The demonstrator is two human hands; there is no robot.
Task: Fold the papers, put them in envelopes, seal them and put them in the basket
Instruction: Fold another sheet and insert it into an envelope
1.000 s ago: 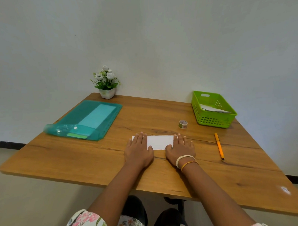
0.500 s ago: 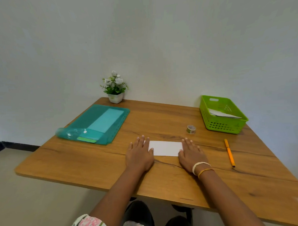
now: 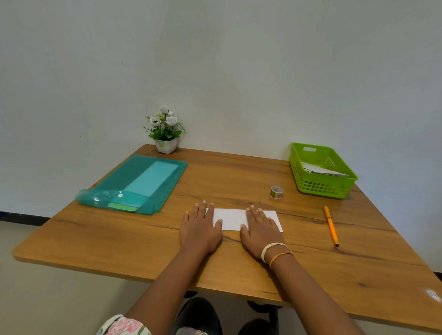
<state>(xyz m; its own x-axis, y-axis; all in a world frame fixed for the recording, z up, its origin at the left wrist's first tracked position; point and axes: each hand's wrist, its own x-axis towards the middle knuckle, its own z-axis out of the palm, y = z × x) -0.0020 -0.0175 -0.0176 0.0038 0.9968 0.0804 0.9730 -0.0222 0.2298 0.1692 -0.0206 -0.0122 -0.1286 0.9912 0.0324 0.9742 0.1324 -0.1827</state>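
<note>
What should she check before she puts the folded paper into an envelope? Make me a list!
1. Paper is folded flat: ok. The white paper lies as a narrow strip on the table.
2. Both hands hold it down: ok. The left hand presses its left end, the right hand its right part, fingers straight.
3. Crease is sharp: cannot tell.
4. An envelope is ready: cannot tell. The teal folder holds something pale, but no loose envelope shows.
5. Tape for sealing is near: ok. The tape roll stands beyond the right hand.
6. Basket has room: ok. The green basket holds only a little white paper.
</note>
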